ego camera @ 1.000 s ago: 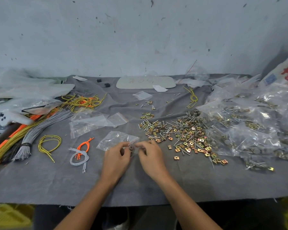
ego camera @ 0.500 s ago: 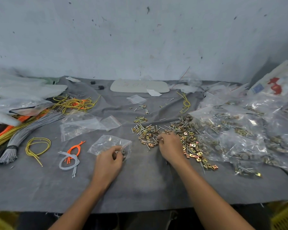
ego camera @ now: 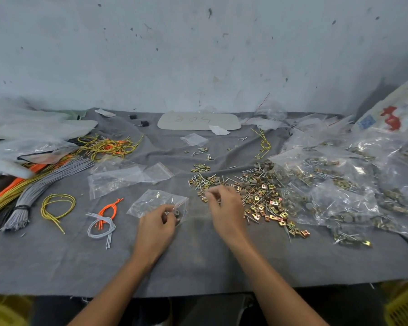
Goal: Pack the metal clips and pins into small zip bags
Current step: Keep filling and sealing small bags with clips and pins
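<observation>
a grey cloth is spread over the worktop. the left hand pinches the small zip bag lying flat on it. the right hand, fingers curled, is at the left edge of the pile of clips and pins; whether it holds any, i can't tell.

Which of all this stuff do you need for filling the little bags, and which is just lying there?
For the job: small zip bag, pile of clips and pins, spare zip bags.
Just lying about: yellow cord loop, orange cords, grey cord bundle, white board.
</observation>
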`<act>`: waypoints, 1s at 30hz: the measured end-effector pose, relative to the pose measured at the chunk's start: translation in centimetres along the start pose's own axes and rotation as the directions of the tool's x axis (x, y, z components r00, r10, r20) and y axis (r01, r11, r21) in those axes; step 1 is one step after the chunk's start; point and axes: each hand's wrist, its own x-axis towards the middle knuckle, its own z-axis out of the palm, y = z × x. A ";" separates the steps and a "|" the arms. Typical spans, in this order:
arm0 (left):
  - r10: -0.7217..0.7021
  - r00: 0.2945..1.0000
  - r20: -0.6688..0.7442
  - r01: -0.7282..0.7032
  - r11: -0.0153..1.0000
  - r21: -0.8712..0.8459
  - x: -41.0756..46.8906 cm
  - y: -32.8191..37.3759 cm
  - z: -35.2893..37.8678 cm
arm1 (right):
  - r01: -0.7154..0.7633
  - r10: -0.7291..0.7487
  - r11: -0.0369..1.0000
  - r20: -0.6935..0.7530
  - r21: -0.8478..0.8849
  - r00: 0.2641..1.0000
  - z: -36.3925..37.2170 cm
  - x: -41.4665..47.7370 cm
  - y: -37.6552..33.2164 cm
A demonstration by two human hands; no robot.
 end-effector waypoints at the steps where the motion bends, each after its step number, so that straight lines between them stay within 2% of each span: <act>1: 0.007 1.000 0.001 -0.007 1.000 -0.003 0.0 0.0 0.0 | 0.009 -0.011 0.999 0.033 0.050 0.999 0.8 -0.7 -0.7; 4: 0.011 1.000 0.008 -0.011 1.000 0.000 -0.1 0.0 0.0 | -0.012 -0.009 0.989 0.144 0.148 0.990 3.0 -2.3 -1.9; 6: 0.007 1.000 0.017 -0.007 1.000 0.003 -0.1 0.0 0.0 | -0.034 0.004 0.988 0.193 0.150 0.981 4.1 -2.8 -1.9; 22: -0.018 1.000 0.001 0.018 1.000 -0.006 0.1 -0.4 0.2 | -0.032 0.027 0.999 0.161 0.029 0.987 4.6 -2.7 -1.5; 27: -0.035 0.999 0.031 0.036 0.999 -0.034 0.0 -0.2 0.0 | 0.116 -0.042 0.973 0.338 -0.202 0.940 4.8 -2.9 -1.8; 30: -0.037 0.999 0.039 0.038 0.999 -0.032 -0.2 0.0 -0.2 | 0.055 -0.011 0.989 0.304 -0.137 0.953 4.7 -2.9 -1.6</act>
